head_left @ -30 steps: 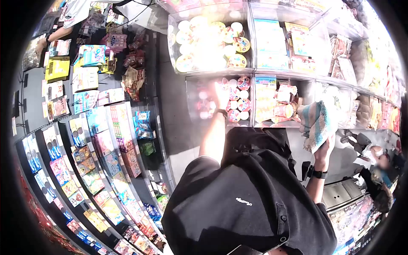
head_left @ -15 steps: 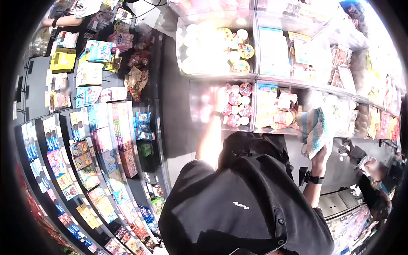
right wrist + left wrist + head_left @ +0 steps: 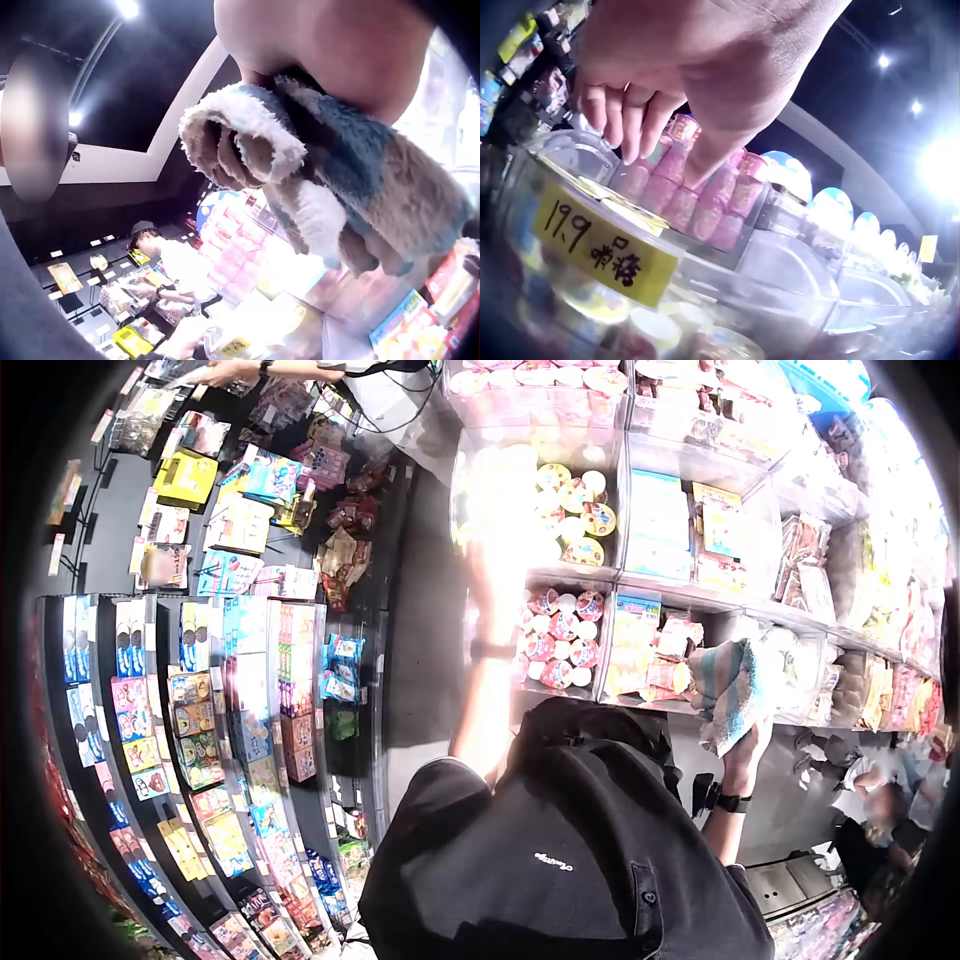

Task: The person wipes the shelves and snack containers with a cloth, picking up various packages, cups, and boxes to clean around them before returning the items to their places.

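My left hand (image 3: 495,575) reaches forward to the bright front-left part of the clear bins, washed out by glare in the head view. In the left wrist view its fingers (image 3: 634,124) point down, slightly bent, behind a yellow price tag (image 3: 604,244) on a clear bin wall (image 3: 780,266). Nothing shows between fingers and thumb. Pink cups (image 3: 682,206) stand beyond. My right hand (image 3: 745,748) grips a fluffy blue, white and beige striped cloth (image 3: 732,685), bunched and folded, held up beside the near row of bins.
Round yellow-lidded cups (image 3: 585,550) and red-and-white wrapped sweets (image 3: 563,625) fill the left bins. Bagged snacks (image 3: 680,635) lie to the right. Shelves of boxed snacks (image 3: 200,720) line the left side. Another person's arm (image 3: 290,370) reaches over the far-left rack.
My left hand has moved forward from the near-left bin of wrapped sweets towards the bin with yellow-lidded cups. My right hand keeps the cloth at nearly the same place. The head view has shifted.
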{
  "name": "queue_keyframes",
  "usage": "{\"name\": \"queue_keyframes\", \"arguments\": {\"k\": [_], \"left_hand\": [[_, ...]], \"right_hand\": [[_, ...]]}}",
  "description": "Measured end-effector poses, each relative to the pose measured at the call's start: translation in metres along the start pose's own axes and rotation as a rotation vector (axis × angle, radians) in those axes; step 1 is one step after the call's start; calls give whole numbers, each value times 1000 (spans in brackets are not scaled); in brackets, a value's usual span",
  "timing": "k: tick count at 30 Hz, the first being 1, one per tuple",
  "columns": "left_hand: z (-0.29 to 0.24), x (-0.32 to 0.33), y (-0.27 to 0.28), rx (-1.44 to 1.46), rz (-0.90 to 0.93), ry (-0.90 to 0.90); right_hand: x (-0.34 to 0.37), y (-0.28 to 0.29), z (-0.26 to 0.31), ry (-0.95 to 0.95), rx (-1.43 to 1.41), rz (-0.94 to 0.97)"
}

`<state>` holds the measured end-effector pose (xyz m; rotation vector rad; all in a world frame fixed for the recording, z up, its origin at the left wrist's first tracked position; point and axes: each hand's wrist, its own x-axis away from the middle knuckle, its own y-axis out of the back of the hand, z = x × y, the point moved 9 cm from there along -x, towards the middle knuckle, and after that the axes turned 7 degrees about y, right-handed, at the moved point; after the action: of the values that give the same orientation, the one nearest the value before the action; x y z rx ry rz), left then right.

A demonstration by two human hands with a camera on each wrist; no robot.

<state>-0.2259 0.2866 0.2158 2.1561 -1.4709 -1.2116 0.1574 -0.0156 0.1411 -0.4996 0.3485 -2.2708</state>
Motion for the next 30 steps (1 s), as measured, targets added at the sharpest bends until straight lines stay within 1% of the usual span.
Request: {"name": "queue_keyframes", "arguments": {"k": [1, 2, 3, 5, 7, 10, 11, 12, 14, 17, 21, 24, 25, 26, 27, 29, 30], "left_hand": [[-10, -8, -4, -59, 87, -47], [-20, -13, -2, -187, 41, -110], [-26, -14, -1, -206, 47, -113], [-39, -15, -1, -243, 58, -119], [-46, -16, -2, -282, 68, -125], [-48, -14, 1, -313, -22, -189], [-50, -14, 1, -371, -76, -241], [-44, -15, -7, -384, -12, -200], [-67, -27, 0, -407, 113, -116], [-50, -19, -16, -304, 408, -31], [2, -11, -31, 69, 447, 289], [24, -11, -37, -92, 334, 193], [15, -12, -32, 24, 336, 178], [6, -15, -28, 143, 339, 157], [2, -20, -25, 20, 320, 133], [-1, -19, -9, 263, 232, 220], [-16, -20, 10, 149, 217, 216]], "right_hand": [[2, -8, 4, 5, 15, 24], [5, -14, 8, 5, 33, 45], [3, -5, 4, 17, 45, 14], [0, 6, 0, 35, 43, 25], [5, 0, 8, 50, 50, 9], [11, -14, 18, 26, 18, 72], [11, -10, 16, 13, 8, 77], [10, -11, 18, 42, -19, 88], [10, -20, 23, 100, -73, 111], [9, -20, 25, 103, -49, 87], [10, -19, 25, 97, -14, 53], [12, -27, 28, 91, -36, 99], [11, -19, 22, 80, 39, 81], [7, -14, 21, 106, 33, 72], [6, -9, 19, 107, 17, 74], [2, -4, 15, 116, -35, 82], [2, -3, 13, 100, -11, 65]]}}
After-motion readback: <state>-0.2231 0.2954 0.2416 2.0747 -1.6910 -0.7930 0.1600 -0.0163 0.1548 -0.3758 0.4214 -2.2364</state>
